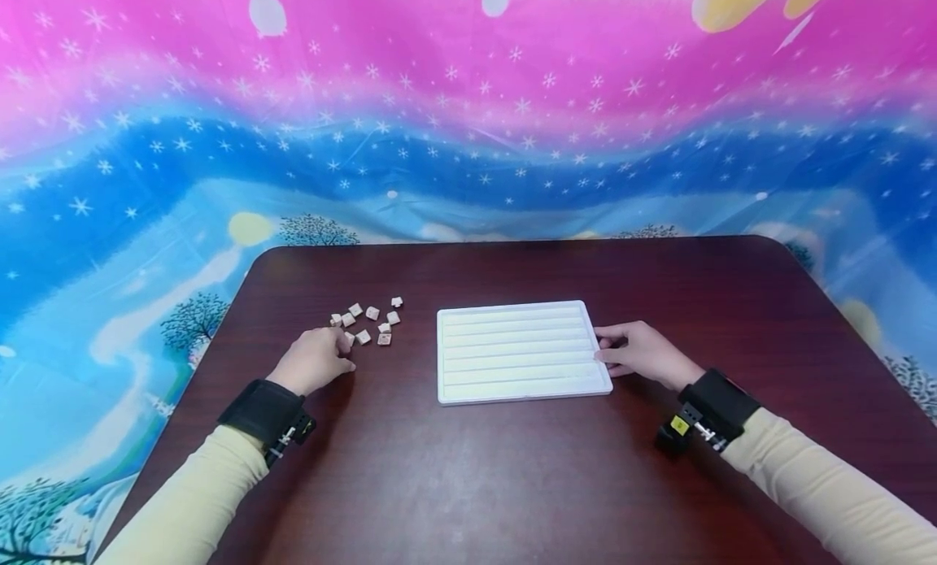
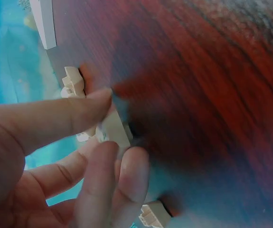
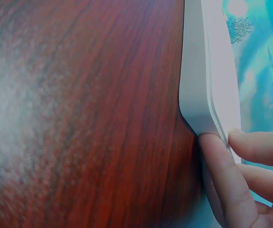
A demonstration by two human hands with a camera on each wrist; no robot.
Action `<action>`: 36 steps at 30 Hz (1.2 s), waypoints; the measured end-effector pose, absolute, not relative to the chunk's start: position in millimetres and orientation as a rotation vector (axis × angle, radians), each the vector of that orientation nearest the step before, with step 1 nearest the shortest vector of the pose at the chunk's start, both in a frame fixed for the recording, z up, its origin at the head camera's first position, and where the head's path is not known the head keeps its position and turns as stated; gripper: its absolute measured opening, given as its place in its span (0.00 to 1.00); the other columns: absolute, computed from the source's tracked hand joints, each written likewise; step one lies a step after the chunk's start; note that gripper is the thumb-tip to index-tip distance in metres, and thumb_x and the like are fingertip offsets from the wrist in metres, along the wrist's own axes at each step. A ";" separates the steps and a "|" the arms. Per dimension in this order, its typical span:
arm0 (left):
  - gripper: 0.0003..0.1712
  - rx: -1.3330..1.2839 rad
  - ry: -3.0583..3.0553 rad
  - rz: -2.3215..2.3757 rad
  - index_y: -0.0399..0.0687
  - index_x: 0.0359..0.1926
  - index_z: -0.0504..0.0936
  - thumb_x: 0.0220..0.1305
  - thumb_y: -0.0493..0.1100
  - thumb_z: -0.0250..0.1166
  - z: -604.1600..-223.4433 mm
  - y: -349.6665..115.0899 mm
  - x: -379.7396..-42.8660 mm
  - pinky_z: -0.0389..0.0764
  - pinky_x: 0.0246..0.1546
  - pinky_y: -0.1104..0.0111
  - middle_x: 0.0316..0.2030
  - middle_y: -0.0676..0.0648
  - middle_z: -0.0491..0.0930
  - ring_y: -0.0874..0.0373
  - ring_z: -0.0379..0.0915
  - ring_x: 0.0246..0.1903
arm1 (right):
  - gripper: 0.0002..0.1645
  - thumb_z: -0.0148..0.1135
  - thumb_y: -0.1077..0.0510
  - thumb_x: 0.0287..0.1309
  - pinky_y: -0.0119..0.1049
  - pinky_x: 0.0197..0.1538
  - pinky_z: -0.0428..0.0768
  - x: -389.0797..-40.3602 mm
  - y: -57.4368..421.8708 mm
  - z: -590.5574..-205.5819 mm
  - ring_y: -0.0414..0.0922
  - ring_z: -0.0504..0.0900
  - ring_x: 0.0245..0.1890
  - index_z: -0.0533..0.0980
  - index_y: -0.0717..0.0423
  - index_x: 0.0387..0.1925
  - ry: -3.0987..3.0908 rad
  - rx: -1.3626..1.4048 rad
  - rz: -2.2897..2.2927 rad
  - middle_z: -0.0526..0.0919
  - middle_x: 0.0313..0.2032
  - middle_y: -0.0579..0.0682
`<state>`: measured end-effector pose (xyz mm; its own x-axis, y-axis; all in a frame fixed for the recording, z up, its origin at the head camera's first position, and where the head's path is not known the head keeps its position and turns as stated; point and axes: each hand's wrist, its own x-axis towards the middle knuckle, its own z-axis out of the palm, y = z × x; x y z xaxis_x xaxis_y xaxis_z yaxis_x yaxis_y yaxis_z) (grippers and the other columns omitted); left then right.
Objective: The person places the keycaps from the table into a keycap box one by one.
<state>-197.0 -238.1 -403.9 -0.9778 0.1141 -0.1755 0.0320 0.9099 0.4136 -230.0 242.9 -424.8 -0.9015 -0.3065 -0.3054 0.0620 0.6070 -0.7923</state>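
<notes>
At the left of the table, my left hand pinches a small cream block between thumb and fingertips. A greenish mark shows on one face of that block, slightly blurred in the left wrist view. Several similar small blocks lie scattered just beyond this hand; one block shows an uneven, recessed side. In the middle lies a flat white ridged tray with horizontal rows. My right hand grips the tray's right edge, thumb and fingers against its rim near a corner.
The dark reddish-brown wooden table has rounded far corners. Behind it hangs a pink and blue patterned cloth, which also drops past the table's left side. Each wrist carries a black strap with a small camera.
</notes>
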 end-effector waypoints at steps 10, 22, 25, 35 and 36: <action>0.08 0.066 2.838 0.736 0.39 0.34 0.82 0.57 0.34 0.74 -402.0 -235.8 -199.8 0.75 0.35 0.59 0.34 0.45 0.80 0.51 0.74 0.31 | 0.35 0.63 0.67 0.68 0.40 0.43 0.86 -230.2 244.2 -425.8 0.49 0.83 0.41 0.63 0.74 0.71 2.416 -0.191 -1.226 0.77 0.44 0.62; 0.07 0.151 2.916 0.811 0.35 0.38 0.86 0.57 0.29 0.71 -390.1 -218.8 -198.8 0.79 0.41 0.54 0.34 0.43 0.82 0.49 0.76 0.34 | 0.34 0.63 0.67 0.68 0.41 0.43 0.86 -227.1 242.5 -422.1 0.50 0.83 0.41 0.63 0.75 0.71 2.414 -0.209 -1.230 0.77 0.43 0.62; 0.07 0.195 2.918 0.843 0.35 0.39 0.87 0.58 0.29 0.71 -387.2 -212.8 -196.8 0.79 0.39 0.55 0.34 0.44 0.84 0.49 0.76 0.34 | 0.34 0.63 0.67 0.68 0.41 0.43 0.86 -227.4 243.4 -422.0 0.50 0.83 0.41 0.63 0.75 0.71 2.417 -0.213 -1.227 0.77 0.44 0.62; 0.10 0.296 2.901 0.951 0.35 0.42 0.89 0.59 0.29 0.69 -386.4 -197.7 -194.3 0.78 0.41 0.58 0.38 0.43 0.88 0.45 0.81 0.45 | 0.34 0.63 0.67 0.68 0.40 0.43 0.86 -229.4 244.4 -424.5 0.49 0.83 0.40 0.64 0.74 0.71 2.416 -0.199 -1.234 0.78 0.44 0.62; 0.09 0.314 2.911 0.941 0.35 0.42 0.89 0.59 0.29 0.69 -386.2 -196.8 -194.3 0.77 0.43 0.56 0.38 0.44 0.88 0.43 0.80 0.49 | 0.34 0.63 0.67 0.68 0.40 0.43 0.86 -229.1 244.4 -424.4 0.49 0.83 0.40 0.64 0.74 0.71 2.414 -0.197 -1.236 0.78 0.44 0.62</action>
